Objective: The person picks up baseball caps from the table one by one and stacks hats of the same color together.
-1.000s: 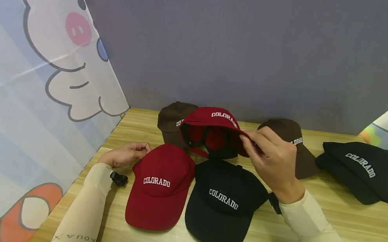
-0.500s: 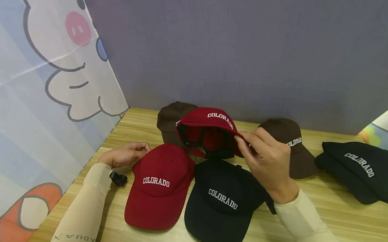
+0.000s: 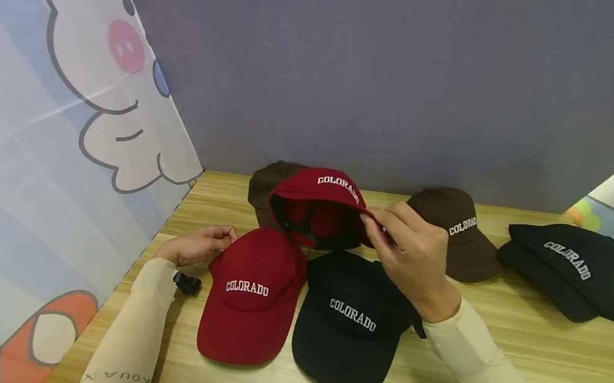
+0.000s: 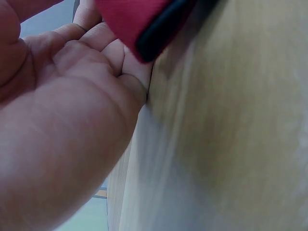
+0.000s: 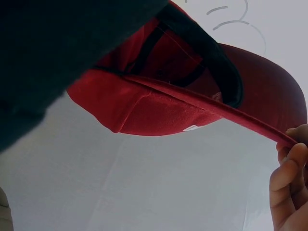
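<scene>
My right hand (image 3: 415, 256) pinches the brim of a red baseball cap (image 3: 313, 189) lettered COLORADO. This cap is tilted up with its hollow inside showing, and it overlaps a brown cap (image 3: 265, 184) behind it. In the right wrist view, thumb and fingertips (image 5: 293, 159) grip the brim's edge. My left hand (image 3: 200, 246) holds the rear left edge of a second red cap (image 3: 247, 329), which lies brim toward me. Red fabric (image 4: 132, 21) hides some left fingertips in the left wrist view. Beside that cap lies a black cap (image 3: 346, 352), just below the raised one.
Another brown cap (image 3: 451, 213) sits at the back, partly behind my right hand. Farther right lies a second black cap (image 3: 579, 270). A grey panel (image 3: 396, 88) closes off the back of the wooden table (image 3: 520, 357); a cartoon-print sheet (image 3: 36, 144) hangs at left.
My right hand has shifted left with the raised red cap, covering more of the left brown cap and uncovering the right one. The left hand stays in place.
</scene>
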The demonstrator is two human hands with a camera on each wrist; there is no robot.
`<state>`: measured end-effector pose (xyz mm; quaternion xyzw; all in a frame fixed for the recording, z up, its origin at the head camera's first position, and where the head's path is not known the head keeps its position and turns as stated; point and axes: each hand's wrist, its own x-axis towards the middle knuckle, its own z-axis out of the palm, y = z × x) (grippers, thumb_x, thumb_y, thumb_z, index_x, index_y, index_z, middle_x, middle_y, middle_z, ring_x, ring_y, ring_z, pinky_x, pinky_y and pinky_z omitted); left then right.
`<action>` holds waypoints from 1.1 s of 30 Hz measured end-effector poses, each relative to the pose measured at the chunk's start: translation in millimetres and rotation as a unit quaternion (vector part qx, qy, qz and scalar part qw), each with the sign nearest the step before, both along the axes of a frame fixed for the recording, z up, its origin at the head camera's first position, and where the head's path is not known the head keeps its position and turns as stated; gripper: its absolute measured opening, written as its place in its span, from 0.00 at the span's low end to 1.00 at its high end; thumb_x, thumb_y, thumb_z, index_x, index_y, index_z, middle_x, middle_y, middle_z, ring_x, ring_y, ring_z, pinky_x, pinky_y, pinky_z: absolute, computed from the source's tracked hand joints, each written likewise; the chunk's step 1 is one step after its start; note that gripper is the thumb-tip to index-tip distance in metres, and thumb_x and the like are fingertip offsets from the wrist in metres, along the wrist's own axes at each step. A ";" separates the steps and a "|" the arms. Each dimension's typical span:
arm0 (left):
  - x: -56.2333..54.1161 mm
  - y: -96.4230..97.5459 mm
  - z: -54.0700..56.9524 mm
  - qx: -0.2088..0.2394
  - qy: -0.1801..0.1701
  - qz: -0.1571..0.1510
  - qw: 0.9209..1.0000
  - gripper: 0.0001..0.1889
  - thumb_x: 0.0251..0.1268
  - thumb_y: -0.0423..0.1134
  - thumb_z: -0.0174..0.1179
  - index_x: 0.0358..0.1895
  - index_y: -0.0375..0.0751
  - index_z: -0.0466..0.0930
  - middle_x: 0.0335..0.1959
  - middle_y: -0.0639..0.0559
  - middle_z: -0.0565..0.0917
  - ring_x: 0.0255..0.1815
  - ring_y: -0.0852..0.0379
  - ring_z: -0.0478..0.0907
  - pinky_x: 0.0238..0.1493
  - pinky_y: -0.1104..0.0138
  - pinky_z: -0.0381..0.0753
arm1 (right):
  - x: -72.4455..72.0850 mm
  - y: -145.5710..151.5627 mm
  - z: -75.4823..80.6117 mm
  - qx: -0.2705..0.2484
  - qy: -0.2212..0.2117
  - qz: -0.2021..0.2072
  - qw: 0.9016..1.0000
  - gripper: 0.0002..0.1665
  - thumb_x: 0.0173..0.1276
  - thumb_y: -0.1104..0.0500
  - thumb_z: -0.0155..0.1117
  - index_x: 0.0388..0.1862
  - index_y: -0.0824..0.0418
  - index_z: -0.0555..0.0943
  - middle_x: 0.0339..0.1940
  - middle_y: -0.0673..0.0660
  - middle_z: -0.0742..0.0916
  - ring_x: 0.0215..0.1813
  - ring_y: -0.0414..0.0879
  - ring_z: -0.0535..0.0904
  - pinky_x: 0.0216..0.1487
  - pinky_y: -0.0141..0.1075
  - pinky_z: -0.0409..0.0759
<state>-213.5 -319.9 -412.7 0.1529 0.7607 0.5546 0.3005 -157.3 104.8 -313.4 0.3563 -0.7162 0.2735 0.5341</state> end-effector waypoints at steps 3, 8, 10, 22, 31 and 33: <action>-0.2 -0.4 -0.4 0.004 -0.001 -0.001 1.000 0.10 0.85 0.38 0.42 0.50 0.38 0.73 0.40 0.50 0.78 0.36 0.56 0.77 0.41 0.63 0.81 | 0.7 -2.2 2.0 -0.011 0.001 0.003 1.000 0.14 0.74 0.56 0.65 0.34 0.63 0.90 0.24 0.55 0.85 0.21 0.40 0.74 0.21 0.34 0.69; -1.0 -1.0 -1.6 0.008 -0.002 -0.005 1.000 0.10 0.85 0.39 0.43 0.50 0.38 0.73 0.40 0.49 0.79 0.37 0.56 0.78 0.41 0.62 0.82 | 3.6 -4.0 5.2 -0.026 0.004 0.006 1.000 0.14 0.74 0.56 0.65 0.34 0.64 0.91 0.24 0.56 0.85 0.21 0.41 0.74 0.21 0.34 0.68; -0.5 -0.7 -1.1 0.006 -0.001 -0.005 1.000 0.10 0.85 0.39 0.43 0.50 0.38 0.73 0.40 0.49 0.79 0.37 0.55 0.78 0.41 0.62 0.82 | 5.9 -4.5 6.9 -0.028 0.006 0.008 1.000 0.15 0.74 0.55 0.66 0.34 0.64 0.91 0.24 0.56 0.85 0.21 0.42 0.74 0.21 0.34 0.69; -0.6 -2.3 -0.5 0.016 -0.008 -0.007 1.000 0.10 0.85 0.39 0.43 0.51 0.38 0.73 0.41 0.50 0.79 0.38 0.55 0.79 0.42 0.62 0.83 | 23.7 -9.1 18.1 -0.039 0.018 0.025 0.999 0.16 0.75 0.54 0.66 0.33 0.64 0.90 0.23 0.56 0.85 0.21 0.42 0.75 0.21 0.35 0.71; -0.6 -1.1 0.3 0.012 -0.001 -0.006 1.000 0.10 0.85 0.37 0.42 0.51 0.38 0.73 0.43 0.51 0.79 0.41 0.56 0.79 0.44 0.63 0.82 | 32.4 -14.0 21.3 -0.036 0.023 0.044 0.998 0.16 0.75 0.54 0.66 0.32 0.64 0.90 0.23 0.55 0.85 0.20 0.41 0.76 0.21 0.34 0.72; -0.9 -1.2 0.1 0.014 -0.002 -0.006 1.000 0.10 0.85 0.37 0.42 0.50 0.38 0.73 0.43 0.51 0.79 0.41 0.57 0.79 0.44 0.64 0.82 | 33.6 -15.2 21.5 -0.035 0.024 0.048 0.998 0.16 0.75 0.54 0.66 0.32 0.64 0.90 0.23 0.55 0.85 0.20 0.41 0.76 0.21 0.34 0.72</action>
